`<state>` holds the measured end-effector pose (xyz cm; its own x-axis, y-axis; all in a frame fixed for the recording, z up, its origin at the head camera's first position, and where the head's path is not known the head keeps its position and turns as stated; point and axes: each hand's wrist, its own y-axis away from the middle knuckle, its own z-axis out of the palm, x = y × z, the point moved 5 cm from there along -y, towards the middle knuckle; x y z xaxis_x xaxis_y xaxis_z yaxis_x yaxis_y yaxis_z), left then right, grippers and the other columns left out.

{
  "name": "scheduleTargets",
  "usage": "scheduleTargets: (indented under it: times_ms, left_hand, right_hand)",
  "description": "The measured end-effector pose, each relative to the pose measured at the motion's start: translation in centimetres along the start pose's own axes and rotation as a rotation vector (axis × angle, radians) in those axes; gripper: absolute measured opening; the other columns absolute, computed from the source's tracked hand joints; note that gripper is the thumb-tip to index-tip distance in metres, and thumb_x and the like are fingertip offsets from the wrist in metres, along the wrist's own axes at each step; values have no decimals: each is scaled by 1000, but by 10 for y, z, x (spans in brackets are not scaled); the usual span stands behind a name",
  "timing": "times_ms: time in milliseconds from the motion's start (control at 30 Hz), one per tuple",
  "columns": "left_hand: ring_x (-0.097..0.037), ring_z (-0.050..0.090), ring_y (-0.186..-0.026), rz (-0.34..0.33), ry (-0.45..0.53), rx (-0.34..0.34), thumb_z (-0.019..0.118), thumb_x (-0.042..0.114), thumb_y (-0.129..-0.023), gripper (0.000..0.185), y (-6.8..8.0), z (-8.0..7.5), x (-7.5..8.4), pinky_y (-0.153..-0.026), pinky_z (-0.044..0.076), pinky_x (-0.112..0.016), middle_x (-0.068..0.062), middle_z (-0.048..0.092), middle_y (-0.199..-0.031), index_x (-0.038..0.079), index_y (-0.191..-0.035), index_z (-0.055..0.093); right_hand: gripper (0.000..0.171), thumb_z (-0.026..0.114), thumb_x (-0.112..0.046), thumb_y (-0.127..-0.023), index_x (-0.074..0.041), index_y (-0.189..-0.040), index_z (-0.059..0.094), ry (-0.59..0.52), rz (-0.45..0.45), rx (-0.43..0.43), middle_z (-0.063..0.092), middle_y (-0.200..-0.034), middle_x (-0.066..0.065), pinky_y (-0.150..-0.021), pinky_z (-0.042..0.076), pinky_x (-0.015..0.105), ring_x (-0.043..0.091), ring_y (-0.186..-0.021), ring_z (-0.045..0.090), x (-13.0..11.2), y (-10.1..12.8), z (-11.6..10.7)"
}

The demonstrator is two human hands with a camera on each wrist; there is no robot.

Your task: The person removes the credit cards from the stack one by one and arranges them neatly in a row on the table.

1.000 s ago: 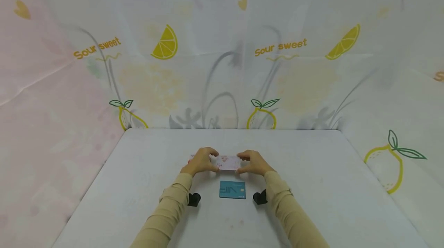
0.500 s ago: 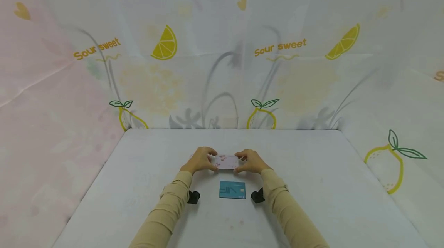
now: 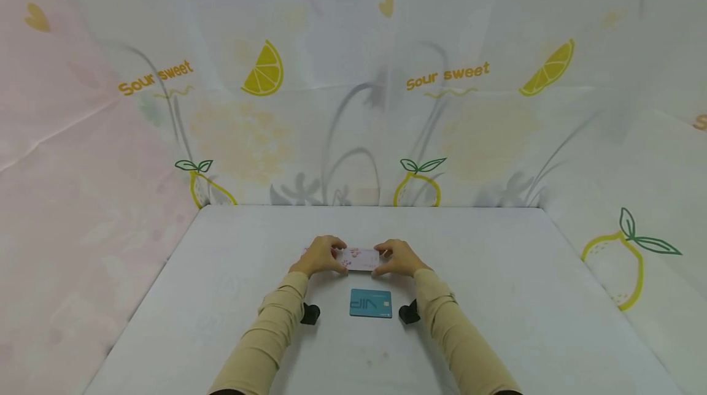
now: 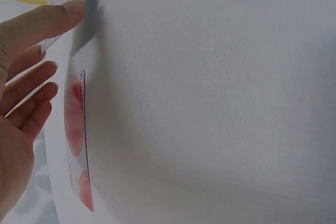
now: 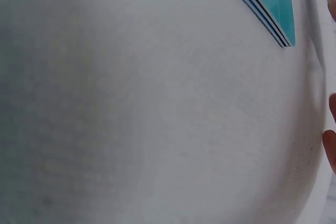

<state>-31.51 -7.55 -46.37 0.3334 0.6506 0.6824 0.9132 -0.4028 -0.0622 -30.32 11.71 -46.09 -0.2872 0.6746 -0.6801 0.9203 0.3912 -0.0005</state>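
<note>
Together, the left hand [image 3: 321,255] and the right hand [image 3: 399,257] are pinching the short ends of a pale pink patterned card [image 3: 360,259], fingers curled over its far edge and thumbs at its near edge, so the card is sitting between them just above the white table [image 3: 497,297]. Its long axis is running left to right, with its printed face turned up toward the head camera; in the left wrist view the card [image 4: 79,145] is showing almost edge-on beside loosely spread fingers [image 4: 31,85]. Holding it well seems to mean keeping even, light pressure at both ends so it is not bowing or slipping. Just nearer the person than the pink card, a teal VIP card [image 3: 370,303] is lying flat, its long axis likewise left to right. Lemon-print curtains [image 3: 265,70] are hanging well behind the pink card.
</note>
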Motion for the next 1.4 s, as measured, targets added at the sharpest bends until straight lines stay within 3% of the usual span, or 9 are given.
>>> scheduleTargets:
  times_ms: [433,767,1067,1400]
  left_hand:
    - [-16,54,-80,-3,-26,-3,88,9,-58,50,-3,1,2,-76,48,-33,-8,65,-90,-2,-103,68]
    - [-15,50,-74,7,-73,-20,89,11,-58,49,-5,4,-3,-70,45,-30,-5,58,-81,-3,-100,69]
    - [-17,52,-73,13,-96,-31,89,11,-56,49,-10,2,-2,-73,45,-32,-13,58,-91,-3,-100,70]
    - [-23,49,-85,-33,-93,-59,89,12,-57,48,-8,3,-3,-77,46,-36,-15,59,-100,-1,-99,71]
  right_hand:
    - [59,87,-17,-63,3,-114,65,0,14,6,64,-99,11,-82,47,36,23,-90,58,2,-2,1]
    - [59,86,-16,-63,2,-116,65,-3,48,-10,62,-105,15,-88,47,42,30,-97,58,12,-8,11]
    - [59,86,-17,-64,1,-116,65,43,40,-16,59,-101,13,-83,47,40,26,-92,56,13,-13,10]
    - [59,86,-18,-66,-1,-118,64,38,76,-34,56,-102,11,-84,47,41,27,-94,55,16,-11,14]
